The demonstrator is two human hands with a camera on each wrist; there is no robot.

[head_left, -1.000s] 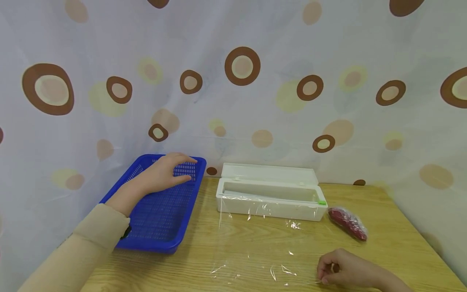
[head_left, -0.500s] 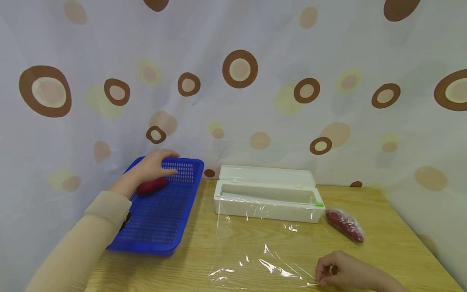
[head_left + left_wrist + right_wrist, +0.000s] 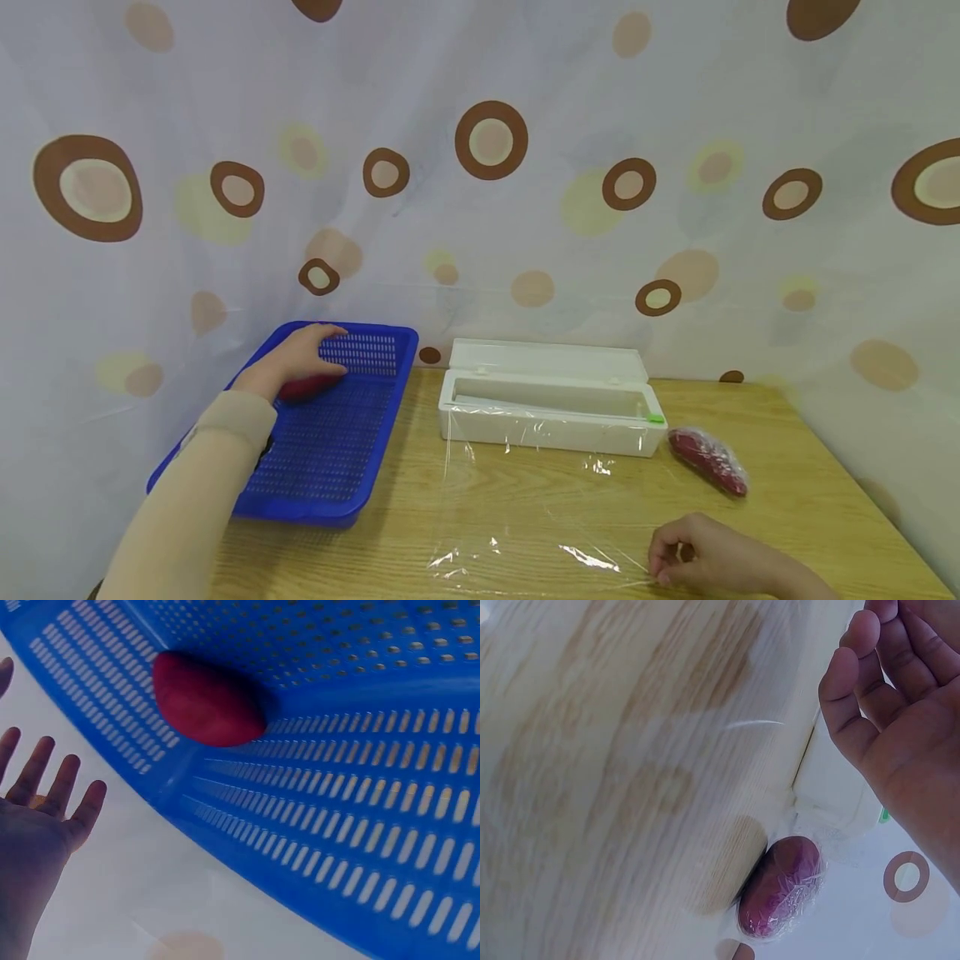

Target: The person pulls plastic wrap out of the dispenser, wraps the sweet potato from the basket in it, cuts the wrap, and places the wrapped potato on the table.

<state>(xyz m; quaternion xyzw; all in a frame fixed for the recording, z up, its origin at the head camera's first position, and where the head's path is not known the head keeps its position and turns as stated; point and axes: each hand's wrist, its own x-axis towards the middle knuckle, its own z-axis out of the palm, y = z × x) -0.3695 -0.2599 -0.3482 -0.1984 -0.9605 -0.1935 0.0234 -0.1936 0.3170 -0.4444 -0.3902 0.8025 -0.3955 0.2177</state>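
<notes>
My left hand [image 3: 300, 354] reaches into the blue plastic basket [image 3: 322, 458], fingers spread and relaxed over a red sweet potato [image 3: 309, 386]. In the left wrist view the sweet potato [image 3: 206, 701] rests in the basket's corner, apart from the spread fingers. With curled fingers my right hand [image 3: 701, 554] pinches the near right corner of a clear cling film sheet [image 3: 591, 558]. That sheet stretches over the table from a white cling film box [image 3: 551, 433] with its lid up. A film-wrapped sweet potato [image 3: 708, 461] lies right of the box, also showing in the right wrist view [image 3: 780, 889].
The wooden table [image 3: 780, 517] carries everything. Behind it hangs a white curtain [image 3: 420, 225] with brown and yellow circles, close to the backs of the basket and box. A green tab [image 3: 655, 418] sits at the box's right end.
My left hand has moved left and down toward the sweet potato, which has come into sight from behind the forearm. My right hand keeps its pinch on the film; the view has shifted slightly.
</notes>
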